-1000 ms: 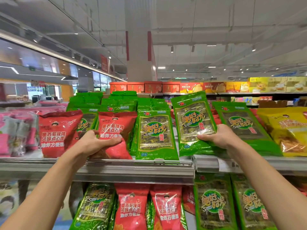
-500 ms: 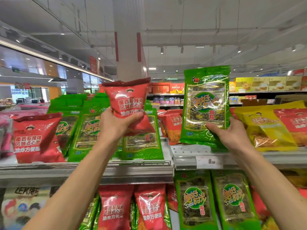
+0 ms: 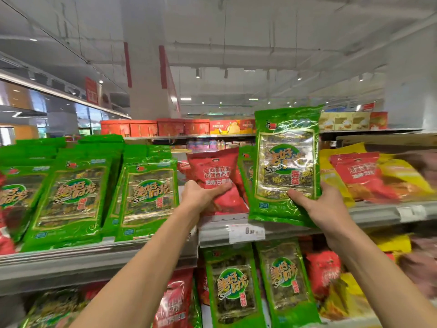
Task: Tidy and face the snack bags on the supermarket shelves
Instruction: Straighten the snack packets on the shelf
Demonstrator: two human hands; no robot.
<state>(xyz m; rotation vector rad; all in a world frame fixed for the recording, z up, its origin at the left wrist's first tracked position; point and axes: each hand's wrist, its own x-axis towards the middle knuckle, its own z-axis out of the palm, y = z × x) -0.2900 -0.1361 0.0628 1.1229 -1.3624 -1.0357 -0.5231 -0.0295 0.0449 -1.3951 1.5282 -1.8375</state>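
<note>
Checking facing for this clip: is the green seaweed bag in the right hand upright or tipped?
Upright. The green seaweed bag shows its front label reading right way up, and the right hand grips its lower edge above the shelf.

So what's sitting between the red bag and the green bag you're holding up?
In the head view, another green bag stands on the shelf between the red bag and the held green bag.

The green bag (image 3: 287,162) right of centre carries large orange characters 美好时光 on a green oval, a partly readable Latin word beginning "S" under them, and 海苔 in red at the oval's lower right. The same 美好时光 logo shows on the green bags (image 3: 149,195) at left. The price tag (image 3: 246,232) on the shelf edge below centre starts with a 6, the rest blurred
</note>
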